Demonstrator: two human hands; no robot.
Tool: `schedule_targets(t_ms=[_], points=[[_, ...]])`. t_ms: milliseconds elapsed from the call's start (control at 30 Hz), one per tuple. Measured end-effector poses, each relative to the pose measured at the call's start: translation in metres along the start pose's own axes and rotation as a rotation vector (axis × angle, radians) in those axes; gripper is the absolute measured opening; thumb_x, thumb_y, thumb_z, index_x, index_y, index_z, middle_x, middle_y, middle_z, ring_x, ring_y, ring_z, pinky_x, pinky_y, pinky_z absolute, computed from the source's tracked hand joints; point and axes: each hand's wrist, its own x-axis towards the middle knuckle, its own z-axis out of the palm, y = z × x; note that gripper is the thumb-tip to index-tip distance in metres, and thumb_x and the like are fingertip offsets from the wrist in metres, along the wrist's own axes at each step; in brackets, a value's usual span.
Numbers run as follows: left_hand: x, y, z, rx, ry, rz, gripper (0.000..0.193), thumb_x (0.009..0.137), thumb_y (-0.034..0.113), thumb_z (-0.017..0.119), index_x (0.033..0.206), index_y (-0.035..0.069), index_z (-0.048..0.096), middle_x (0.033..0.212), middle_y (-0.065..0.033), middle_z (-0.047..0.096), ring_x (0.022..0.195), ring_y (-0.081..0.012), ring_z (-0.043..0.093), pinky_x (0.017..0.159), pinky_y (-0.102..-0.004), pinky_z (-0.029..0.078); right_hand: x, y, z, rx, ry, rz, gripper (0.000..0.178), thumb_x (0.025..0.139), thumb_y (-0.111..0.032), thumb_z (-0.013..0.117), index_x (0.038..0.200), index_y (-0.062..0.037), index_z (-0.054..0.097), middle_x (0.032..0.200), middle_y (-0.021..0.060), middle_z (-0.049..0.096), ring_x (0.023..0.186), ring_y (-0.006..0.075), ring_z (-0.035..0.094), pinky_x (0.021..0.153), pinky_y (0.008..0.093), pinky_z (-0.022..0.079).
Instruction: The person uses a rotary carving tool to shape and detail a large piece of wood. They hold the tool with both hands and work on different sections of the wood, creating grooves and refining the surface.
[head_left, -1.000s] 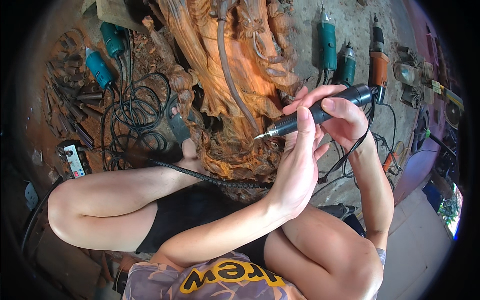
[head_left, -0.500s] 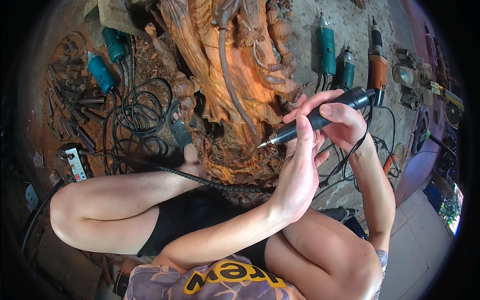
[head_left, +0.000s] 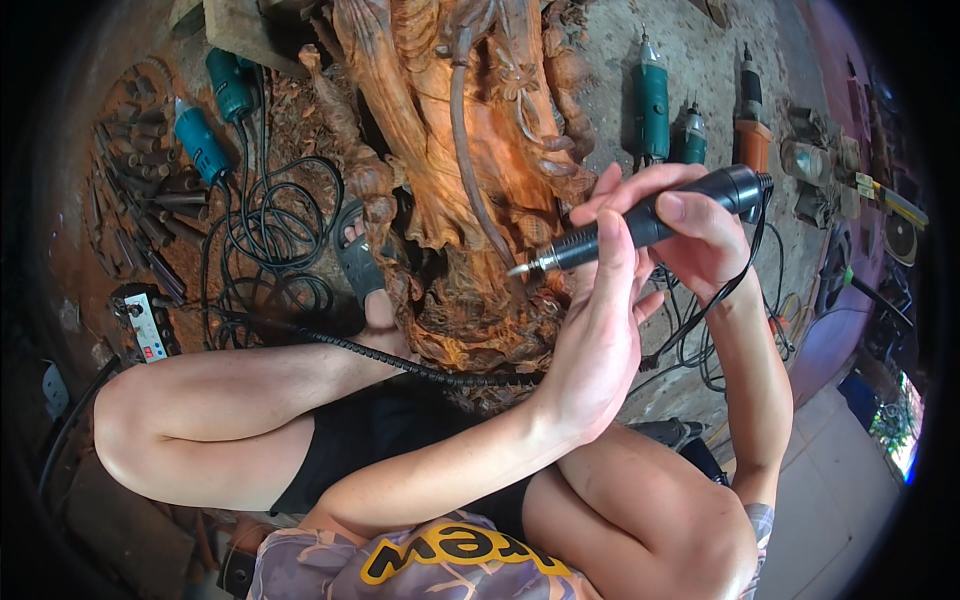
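Observation:
A black rotary carving tool slants down to the left, its small metal tip at or just over the lower part of a reddish-brown carved wooden figure. My right hand is closed round the tool's body, thumb on top, the cord hanging past the wrist. My left hand is closed on the tool nearer the tip; its thumb lies across the black body, and most of its fingers are hidden behind. The figure stands between my bare legs, its drapery and a long stem-like strand carved in relief.
Teal power tools and an orange-and-black one lie at the far right. More teal tools with coiled black cords are on the left, near several dark carving bits and a white control box.
The tool has shifted slightly, its tip now a little higher and further left against the carving. Both hands moved with it and keep the same hold. The whole view has shifted a little.

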Motion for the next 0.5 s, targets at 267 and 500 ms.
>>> schedule_targets(t_ms=[267,500], points=[[0.000,-0.007,-0.007,-0.047,0.001,-0.029,0.071,0.099,0.070,0.028,0.156,0.029,0.015,0.129,0.0033,0.040,0.131,-0.0124,0.034,0.102,-0.0337,0.028,0.002,0.008,0.001,0.008,0.020,0.007,0.043,0.085,-0.029,0.067,0.100,0.0117,0.069,0.099,0.0273,0.067,0.107,0.0425,0.066,0.100,0.0522,0.050],[0.002,0.008,0.001,-0.031,0.001,0.019,0.074,0.099,0.071,0.027,0.158,0.030,0.011,0.146,0.0012,0.036,0.134,-0.0141,0.034,0.103,-0.0345,0.027,0.008,0.000,0.000,-0.063,0.030,0.033,0.047,0.087,-0.031,0.065,0.106,0.0111,0.067,0.111,0.0361,0.064,0.108,0.0409,0.065,0.103,0.0493,0.048]])
